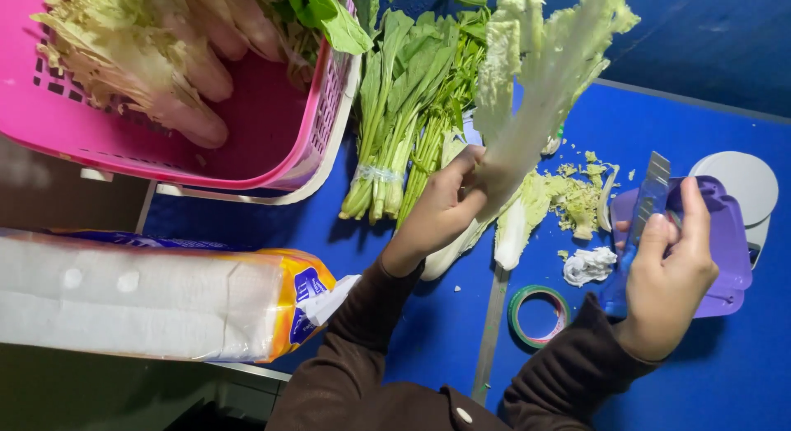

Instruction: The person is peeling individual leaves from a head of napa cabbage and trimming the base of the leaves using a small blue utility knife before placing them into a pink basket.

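Left grip (445, 204): cabbage leaf (527, 110) | right grip (671, 262): utility knife (638, 225) | blue table (725, 373)

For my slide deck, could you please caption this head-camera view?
Left hand holds a pale green cabbage leaf over the blue table; right hand grips a blue utility knife.

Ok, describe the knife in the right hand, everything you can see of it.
The utility knife is a snap-off cutter with a blue plastic body and a flat, grey, segmented metal blade pushed out at its top end. It stands nearly upright, tilted slightly right, blade tip up. The right hand grips the handle, fingers wrapped over its middle, so the lower body is partly hidden. It is held above the blue table, in front of a purple tray.
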